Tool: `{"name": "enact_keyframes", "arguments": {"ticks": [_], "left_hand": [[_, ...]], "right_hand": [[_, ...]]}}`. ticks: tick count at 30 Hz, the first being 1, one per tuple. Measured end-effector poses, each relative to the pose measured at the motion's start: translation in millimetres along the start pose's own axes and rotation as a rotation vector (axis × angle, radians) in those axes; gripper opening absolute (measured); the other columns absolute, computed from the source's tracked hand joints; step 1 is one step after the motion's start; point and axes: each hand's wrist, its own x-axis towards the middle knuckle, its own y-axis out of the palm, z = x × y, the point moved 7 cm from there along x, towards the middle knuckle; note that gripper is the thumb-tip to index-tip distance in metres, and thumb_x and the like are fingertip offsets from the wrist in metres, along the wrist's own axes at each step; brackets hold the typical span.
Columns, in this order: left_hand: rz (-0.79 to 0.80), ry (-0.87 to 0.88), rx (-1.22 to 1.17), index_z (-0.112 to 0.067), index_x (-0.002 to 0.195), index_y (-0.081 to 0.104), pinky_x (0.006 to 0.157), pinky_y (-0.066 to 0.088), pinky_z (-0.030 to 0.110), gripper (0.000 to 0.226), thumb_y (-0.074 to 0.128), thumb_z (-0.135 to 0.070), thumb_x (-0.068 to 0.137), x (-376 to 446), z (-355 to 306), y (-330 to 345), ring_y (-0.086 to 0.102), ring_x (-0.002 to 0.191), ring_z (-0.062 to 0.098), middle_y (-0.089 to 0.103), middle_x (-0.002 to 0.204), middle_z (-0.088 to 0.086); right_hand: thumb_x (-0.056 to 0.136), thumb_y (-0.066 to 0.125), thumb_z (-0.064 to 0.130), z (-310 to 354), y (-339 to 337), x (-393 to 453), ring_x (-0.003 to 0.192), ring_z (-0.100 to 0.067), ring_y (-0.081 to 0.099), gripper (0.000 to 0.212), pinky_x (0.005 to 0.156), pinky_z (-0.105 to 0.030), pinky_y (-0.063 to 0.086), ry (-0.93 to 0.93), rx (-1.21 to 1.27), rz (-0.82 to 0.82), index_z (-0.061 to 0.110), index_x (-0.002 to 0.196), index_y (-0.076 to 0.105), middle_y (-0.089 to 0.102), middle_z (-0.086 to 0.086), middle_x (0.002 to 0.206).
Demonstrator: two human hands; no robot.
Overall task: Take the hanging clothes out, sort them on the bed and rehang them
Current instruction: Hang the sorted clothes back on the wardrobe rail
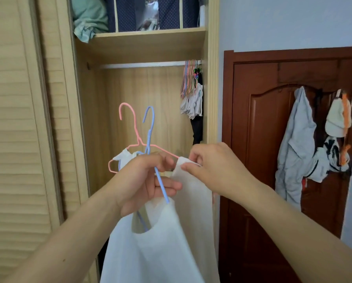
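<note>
rehanging stage, by the look of it: standing at the open wardrobe point(146, 111) w/ two wire hangers held up in front of the rail point(142, 64). left hand point(148, 180) clenched round the blue hanger point(149, 129) at its neck and one arm, w/ the pink hanger point(130, 123) bunched in the same grip; both hooks pointing up, not yet on the rail. right hand point(214, 168) pinching the shoulder edge of a white top point(193, 201), right at the tip of the pink hanger's arm. second white top point(150, 252) draped lower, on the blue hanger, neckline open toward the camera. rail mostly bare; a cluster of empty coloured hangers point(189, 78) plus a few small garments point(192, 105) pushed to its far right end.

probably seating that shoulder on the pink hanger. to do it well:
- pull fabric fully over the wire tip, seam sitting on the bend, not half on
- keep left grip firm so hangers don't twist or tangle; wire ones snag on each other easily
- check the other shoulder, near the left knuckles, looks bunched
- separate the two hooks before lifting, hang one at a time
- thin white cloth, so no tugging at the neckline

bed not in view. brown door point(273, 139) w/ grey clothes point(297, 150) and a cap point(336, 123) on hooks to the right, not part of this step.
</note>
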Motion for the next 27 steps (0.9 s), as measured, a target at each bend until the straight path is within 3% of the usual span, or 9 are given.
{"name": "enact_keyframes", "arguments": {"ticks": [4,10,13,15,19,21,23,25,27], "left_hand": [[0.05,0.011,0.003,-0.008,0.087,0.058,0.056,0.056,0.033,0.012,0.048,-0.005,0.081,6.0,2.5,4.8,0.065,0.063,0.03,0.057,0.081,0.007],[0.133,-0.063,0.138,-0.011,0.089,0.066,0.058,0.055,0.031,0.024,0.052,-0.011,0.07,2.9,23.8,11.2,0.069,0.07,0.035,0.056,0.083,0.006],[0.061,-0.019,0.071,-0.01,0.078,0.067,0.051,0.05,0.028,0.021,0.049,-0.005,0.069,1.9,23.3,10.5,0.06,0.055,0.027,0.05,0.067,0.009],[0.072,-0.004,-0.023,-0.008,0.082,0.07,0.05,0.049,0.027,0.027,0.048,-0.002,0.068,1.5,20.3,11.3,0.059,0.051,0.026,0.052,0.074,0.009],[0.075,-0.007,-0.125,-0.004,0.099,0.074,0.057,0.055,0.028,0.04,0.04,0.003,0.08,1.5,29.5,13.4,0.07,0.064,0.027,0.055,0.074,-0.001],[0.02,0.002,-0.241,-0.003,0.097,0.076,0.057,0.055,0.027,0.042,0.04,0.003,0.076,4.3,37.2,7.8,0.069,0.064,0.025,0.051,0.074,0.001],[0.008,-0.014,-0.326,-0.001,0.103,0.075,0.061,0.057,0.028,0.047,0.041,0.002,0.07,8.1,48.1,0.2,0.073,0.078,0.027,0.06,0.078,0.002],[-0.012,-0.039,-0.346,0.006,0.118,0.067,0.07,0.06,0.031,0.057,0.042,0.003,0.066,13.4,61.5,-8.4,0.072,0.101,0.033,0.071,0.095,0.009],[-0.05,-0.072,-0.335,0.011,0.128,0.059,0.085,0.06,0.035,0.066,0.044,0.001,0.064,22.1,74.4,-19.3,0.068,0.114,0.035,0.069,0.121,0.018]], "right_hand": [[0.088,0.068,0.044,-1.9,-2.9,-0.5,0.067,-0.005,0.052,0.029,0.059,-0.03,0.037,-0.034,-0.016,-0.004,0.032,0.068,0.052,0.055,0.01,0.062],[0.084,0.073,0.04,-13.0,-11.6,-0.8,0.064,-0.009,0.055,0.025,0.06,-0.032,0.045,-0.007,0.075,-0.004,0.026,0.068,0.06,0.058,0.007,0.059],[0.086,0.073,0.04,-13.8,-11.0,-4.9,0.062,-0.007,0.054,0.025,0.056,-0.028,0.039,-0.021,0.065,0.047,0.029,0.069,0.058,0.057,0.008,0.061],[0.087,0.072,0.04,-16.4,-8.4,-7.7,0.06,-0.005,0.052,0.027,0.055,-0.027,0.035,-0.026,0.067,0.064,0.031,0.068,0.055,0.055,0.009,0.059],[0.09,0.067,0.042,-21.5,2.5,-14.4,0.061,-0.009,0.053,0.024,0.055,-0.03,0.035,-0.056,0.046,0.06,0.027,0.072,0.06,0.054,0.007,0.06],[0.09,0.067,0.041,-23.1,14.9,-19.5,0.06,-0.004,0.053,0.023,0.052,-0.026,0.031,-0.063,0.031,0.09,0.026,0.074,0.06,0.054,0.006,0.063],[0.093,0.063,0.041,-26.6,32.3,-22.6,0.055,-0.002,0.054,0.023,0.046,-0.02,0.03,-0.074,-0.026,0.116,0.029,0.074,0.057,0.055,0.007,0.063],[0.094,0.059,0.039,-31.7,53.2,-22.0,0.053,-0.002,0.056,0.023,0.047,-0.019,0.034,-0.073,-0.05,0.161,0.029,0.074,0.057,0.057,0.008,0.065],[0.095,0.057,0.041,-36.3,74.0,-16.9,0.058,-0.002,0.057,0.02,0.054,-0.022,0.041,-0.07,-0.058,0.2,0.03,0.078,0.059,0.058,0.012,0.069]]}}
